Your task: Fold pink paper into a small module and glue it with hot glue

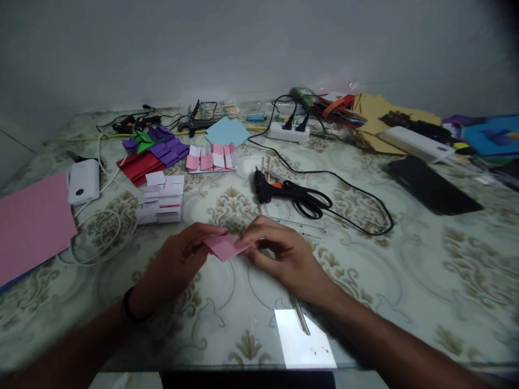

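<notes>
Between my two hands, just above the table's middle, a small piece of pink paper [224, 248] is held by its edges. My left hand [178, 262] pinches its left corner between thumb and fingers, and a dark band circles that wrist. My right hand [279, 254] grips the right side the same way. Close beyond my left hand stands a stack of folded white and pink paper pieces [162, 200]. Another row of folded pink and white pieces [211, 158] lies farther back. Past my right hand rests a black glue gun [267, 189] with black-handled scissors [310, 200] beside it.
Pink sheets [32, 227], a white power bank [84, 181] and looped white cable lie left. Purple folded paper [168, 151], red paper [140, 166] and light blue paper [227, 131] sit behind. A power strip [288, 132], black phone-like slab [433, 185] and yellow paper [373, 124] are right.
</notes>
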